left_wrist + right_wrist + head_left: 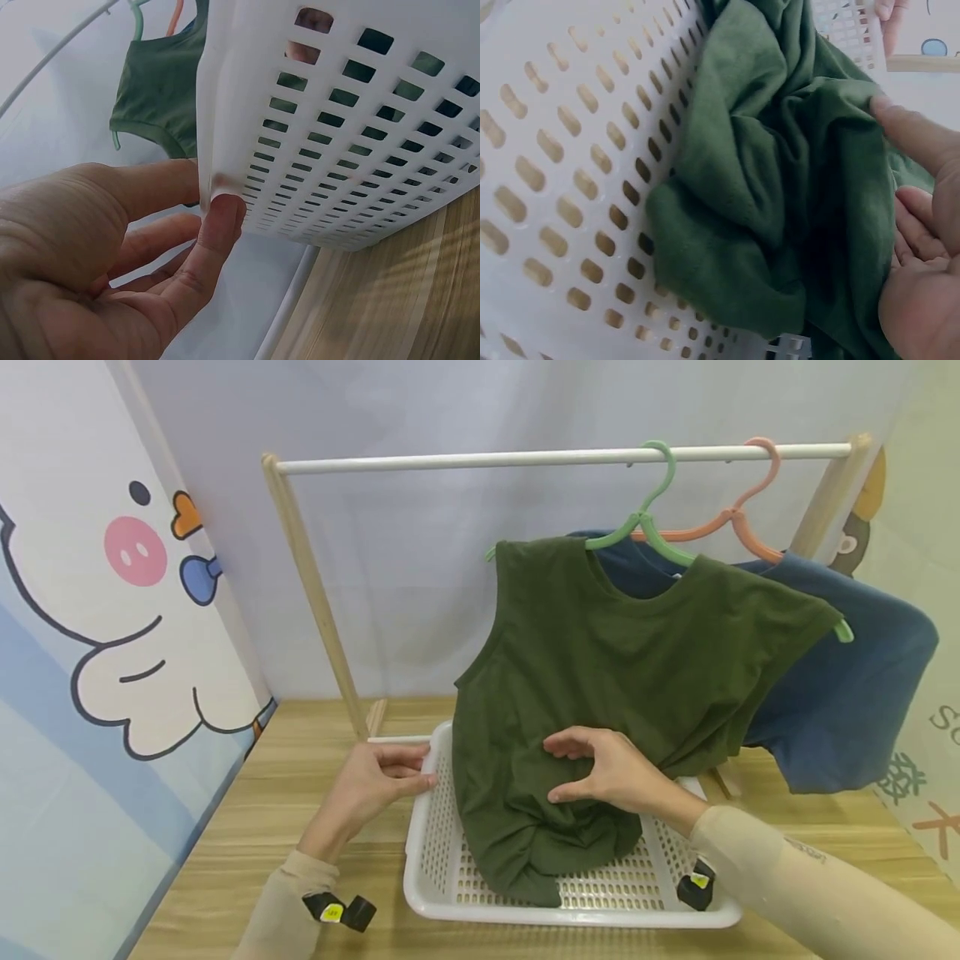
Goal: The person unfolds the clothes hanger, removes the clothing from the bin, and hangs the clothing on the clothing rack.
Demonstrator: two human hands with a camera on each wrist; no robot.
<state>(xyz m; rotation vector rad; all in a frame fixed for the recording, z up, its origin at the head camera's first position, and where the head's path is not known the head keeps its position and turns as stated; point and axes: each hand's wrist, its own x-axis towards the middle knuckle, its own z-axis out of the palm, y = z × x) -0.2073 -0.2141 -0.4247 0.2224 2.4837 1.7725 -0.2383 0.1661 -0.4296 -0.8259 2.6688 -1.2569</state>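
Note:
A dark green sleeveless top (600, 660) hangs from a green hanger (651, 518), its lower part bunched inside a white perforated basket (573, 917). At the basket's left rim, my left hand (378, 781) pinches the edge between thumb and fingers, as the left wrist view also shows. My right hand (618, 772) is in front of the top, thumb and fingers spread apart in a loose curve. In the right wrist view its thumb (915, 135) is right at the folds of green cloth (757, 172).
A blue garment (840, 685) hangs behind the green top on an orange hanger (738, 514). Both hangers hook over the white rod (450, 462) of a wooden-legged rack (315, 593). The basket stands on a wood-grain table (247, 852), beside a cartoon-printed curtain (90, 568).

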